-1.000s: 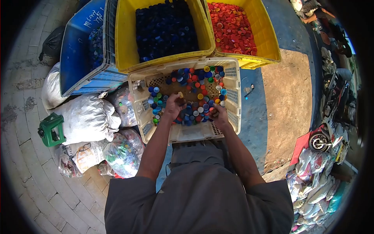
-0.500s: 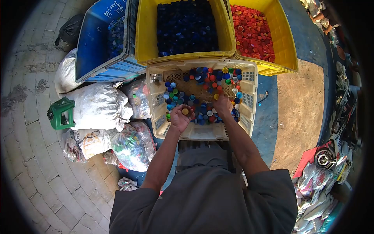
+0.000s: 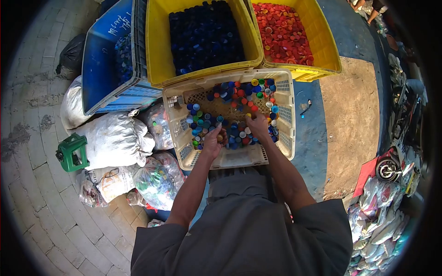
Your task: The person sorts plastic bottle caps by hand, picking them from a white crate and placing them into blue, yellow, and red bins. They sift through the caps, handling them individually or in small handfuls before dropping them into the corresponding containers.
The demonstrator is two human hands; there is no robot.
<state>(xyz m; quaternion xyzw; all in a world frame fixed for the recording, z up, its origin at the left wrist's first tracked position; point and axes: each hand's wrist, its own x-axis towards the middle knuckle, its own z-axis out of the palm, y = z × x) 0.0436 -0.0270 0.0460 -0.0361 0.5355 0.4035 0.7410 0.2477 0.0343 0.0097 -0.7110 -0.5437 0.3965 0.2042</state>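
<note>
A white plastic crate [image 3: 289,115] in front of me holds loose bottle caps of mixed colours. Over its near left part, my left hand [image 3: 214,140] is turned up with curled fingers around a yellowish cap [image 3: 219,137]. Farther right, my right hand [image 3: 258,126] reaches down among the caps, its fingers pinched at a yellow cap [image 3: 249,115]. Blue and red caps lie around its fingertips.
Beyond the crate stand a yellow bin of dark blue caps [image 3: 154,50], a yellow bin of red caps [image 3: 324,46] and a blue bin [image 3: 99,69]. Stuffed sacks [image 3: 110,138] and a green jerrycan [image 3: 72,152] are at left. Part of another person [image 3: 374,10] shows top right.
The view has shifted, moving the crate and bins leftward. My left hand's fingers have curled more over the yellowish cap. The yellow cap is now at my right fingertips.
</note>
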